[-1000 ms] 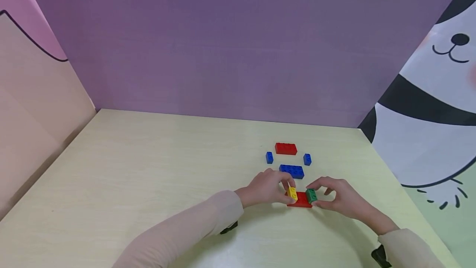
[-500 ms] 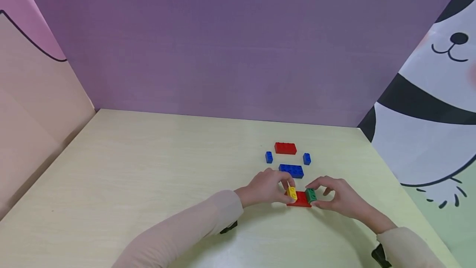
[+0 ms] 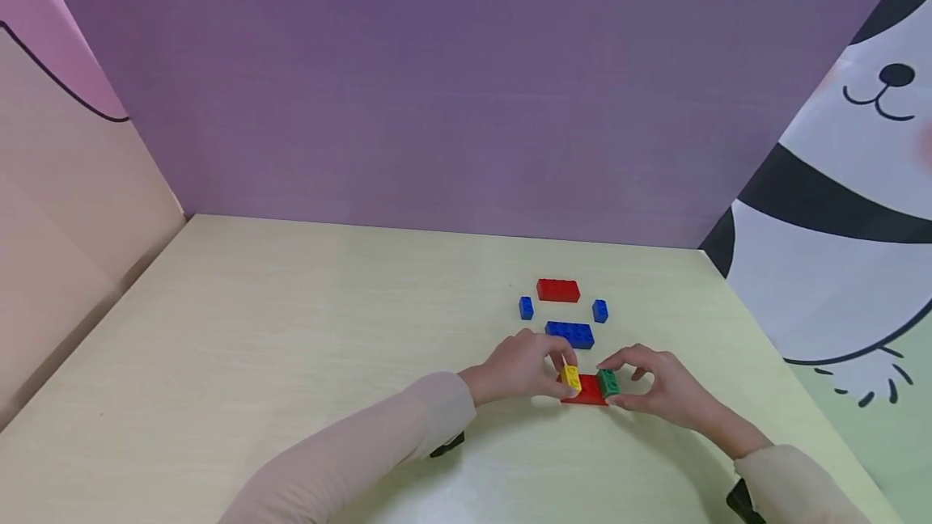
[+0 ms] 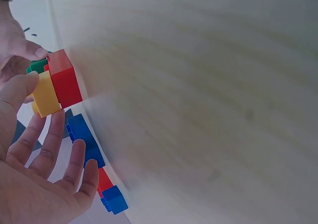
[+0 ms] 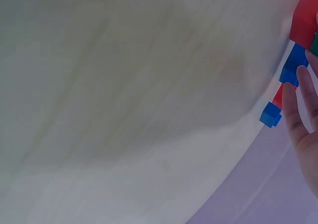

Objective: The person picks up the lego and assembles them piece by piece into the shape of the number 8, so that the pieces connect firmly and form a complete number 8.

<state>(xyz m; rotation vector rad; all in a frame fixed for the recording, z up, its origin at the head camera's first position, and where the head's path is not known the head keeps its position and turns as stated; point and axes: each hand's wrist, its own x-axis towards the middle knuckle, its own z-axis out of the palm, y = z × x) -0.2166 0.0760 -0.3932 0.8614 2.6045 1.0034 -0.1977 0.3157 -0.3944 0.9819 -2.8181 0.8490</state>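
In the head view, the left hand [image 3: 518, 366] pinches the yellow brick [image 3: 571, 379] between thumb and finger, and the right hand [image 3: 658, 381] pinches the green brick [image 3: 608, 382] in the same manner. Both small bricks are at opposite ends of the near red brick [image 3: 588, 394], which lies on the worktop [image 3: 328, 330], a bare strip of red showing between them. Just beyond the left hand's fingers is the long blue brick [image 3: 574, 335]. Farther back, the left blue brick [image 3: 526, 308] and the right blue brick [image 3: 600, 311] stand well apart, with the far red brick [image 3: 558, 290] behind and between them. Both arms wear pale sleeves [image 3: 364, 447]. A purple wall [image 3: 466, 87] rises behind the worktop, and a panda picture [image 3: 852, 184] covers the panel at right.

In the left wrist view, the left thumb presses on the yellow brick, a fingertip is at its lower edge, and the other fingers spread loosely apart. The yellow brick lies against the studded side of the near red brick; the right thumb is by the green brick behind.

In the right wrist view, the right hand is cut off by the frame edge, as is the green brick beside the near red brick. Its visible fingers reach out in front of the long blue brick.
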